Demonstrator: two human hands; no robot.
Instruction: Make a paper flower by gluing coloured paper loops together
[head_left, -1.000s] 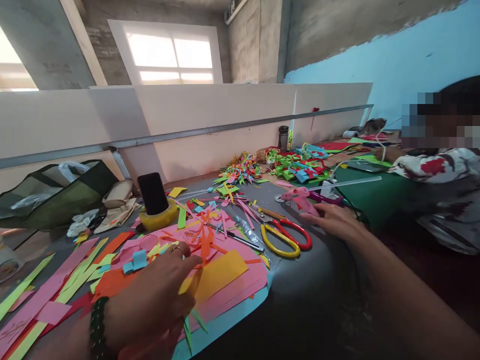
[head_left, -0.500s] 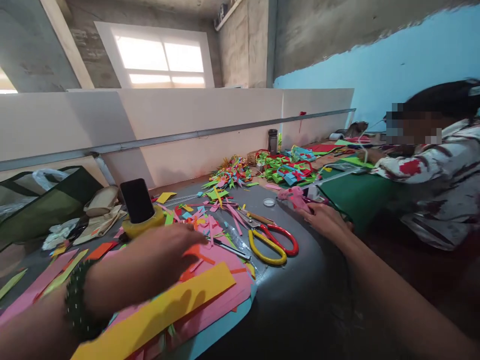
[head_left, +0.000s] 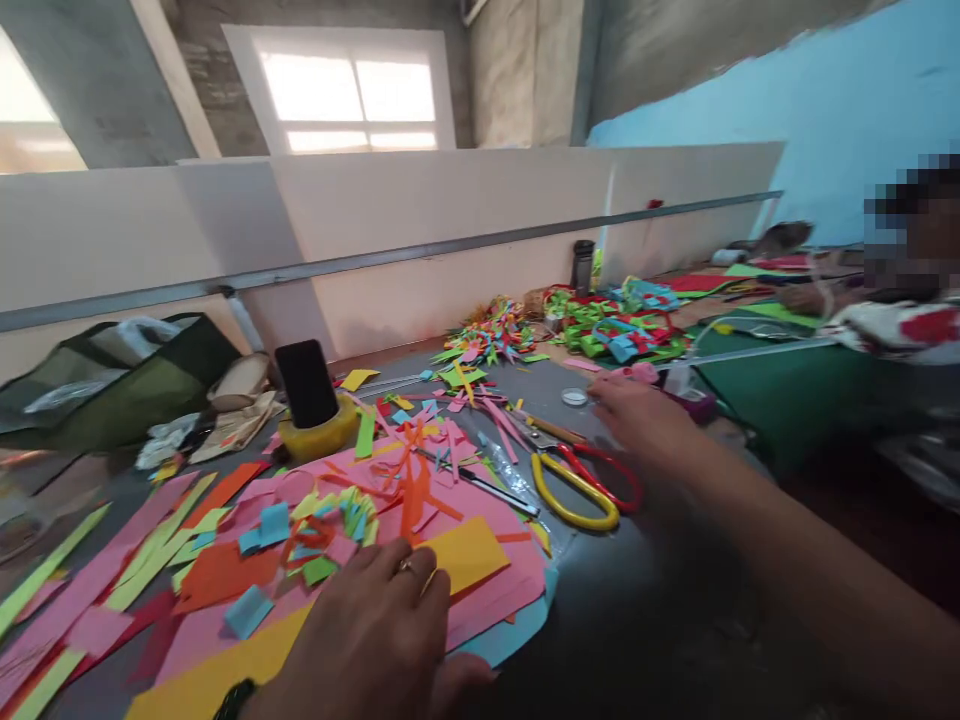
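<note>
My left hand (head_left: 375,630) is bent over a yellow strip (head_left: 469,555), its fingers across the strip and its thumb past the lower edge. Under it lie pink sheets (head_left: 499,605) with a light blue edge. Orange strips (head_left: 414,500) and small blue pieces (head_left: 250,610) are scattered beside the hand. My right hand (head_left: 645,420) reaches over the table, fingers stretched out near a round white lid (head_left: 574,397). A pink glue gun (head_left: 637,372) shows just behind that hand, partly hidden. Scissors with yellow and red handles (head_left: 577,492) lie between my hands, beside a slim cutter knife (head_left: 499,493).
A phone (head_left: 306,385) stands in a yellow tape roll (head_left: 321,430). A green bag (head_left: 142,375) is at the left. Heaps of coloured scraps (head_left: 495,330) and a dark bottle (head_left: 583,266) lie toward the wall. Another person (head_left: 911,325) sits at the right.
My left hand has come back and down from above the scraps onto the yellow strip. My right hand, earlier around the glue gun's handle, now has its fingers in front of it. The view has swung left.
</note>
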